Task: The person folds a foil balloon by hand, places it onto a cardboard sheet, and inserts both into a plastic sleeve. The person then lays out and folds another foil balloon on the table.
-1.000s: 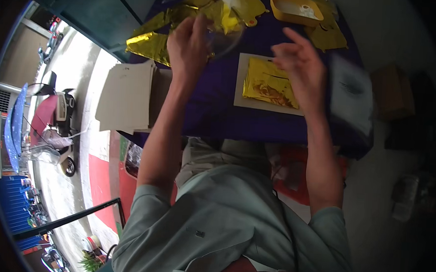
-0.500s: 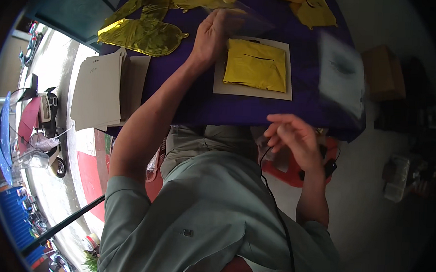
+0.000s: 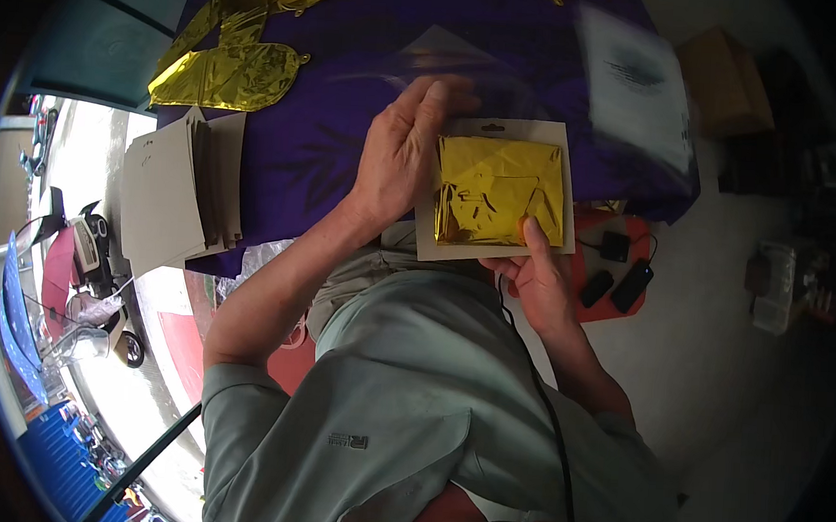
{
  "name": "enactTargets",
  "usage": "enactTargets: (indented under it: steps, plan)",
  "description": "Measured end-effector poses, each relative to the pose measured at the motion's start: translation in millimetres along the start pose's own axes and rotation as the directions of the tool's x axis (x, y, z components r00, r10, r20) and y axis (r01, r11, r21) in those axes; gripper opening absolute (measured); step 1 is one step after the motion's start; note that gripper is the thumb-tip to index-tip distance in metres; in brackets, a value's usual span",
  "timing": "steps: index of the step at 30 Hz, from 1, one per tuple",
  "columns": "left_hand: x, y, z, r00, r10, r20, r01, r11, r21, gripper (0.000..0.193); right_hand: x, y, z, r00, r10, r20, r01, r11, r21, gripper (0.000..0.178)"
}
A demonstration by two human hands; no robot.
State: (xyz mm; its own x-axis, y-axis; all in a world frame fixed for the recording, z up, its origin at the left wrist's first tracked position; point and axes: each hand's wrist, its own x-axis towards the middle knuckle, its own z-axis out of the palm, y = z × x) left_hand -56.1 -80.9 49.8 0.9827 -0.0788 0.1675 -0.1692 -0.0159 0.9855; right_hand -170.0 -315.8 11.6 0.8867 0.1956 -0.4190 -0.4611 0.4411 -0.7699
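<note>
1. Folded gold foil [image 3: 498,185] sat on a card [image 3: 538,131] over the table's [image 3: 302,123] near edge.
2. The right hand [image 3: 542,282] pinched both, thumb on top, fingers underneath.
3. The left hand [image 3: 400,156] pointed right by clear plastic [image 3: 457,50]; whether it gripped, I couldn't tell.

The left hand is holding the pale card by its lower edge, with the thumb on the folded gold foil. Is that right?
Not quite: it is the right hand, as the head view shows. It holds the pale card by its lower edge, with the thumb on the folded gold foil.
</note>
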Motion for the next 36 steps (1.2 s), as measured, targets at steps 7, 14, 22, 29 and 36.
enactTargets:
  steps: [7,14,22,29,36]
  plan:
    - [38.3,62.5,-62.3,0.926,0.367,-0.083,-0.32,0.883,0.343,0.027,-2.8,3.7,9.1,0.994,-0.08,-0.079,0.081,0.997,0.001,0.047]
    - [49.2,118.3,-63.5,0.857,0.298,0.419,-0.38,-0.183,0.907,0.027,-8.7,-1.4,-29.1,0.994,-0.06,-0.088,0.043,0.98,-0.192,0.036]
    - [24.2,11.5,-49.5,0.915,0.213,0.342,-0.38,0.177,0.908,0.01,-21.7,-50.6,-71.3,0.996,0.04,0.083,-0.027,0.988,-0.153,0.054]
    - [8.2,9.8,-34.4,0.918,0.256,0.304,-0.367,0.254,0.895,0.011,-8.5,-64.8,-56.2,0.979,0.112,0.172,-0.091,0.988,-0.129,0.059]
    - [-16.5,14.7,-26.9,0.949,0.206,0.239,-0.3,0.351,0.887,0.015,5.1,-57.4,-42.7,0.999,0.026,0.044,-0.02,0.993,-0.119,0.041]
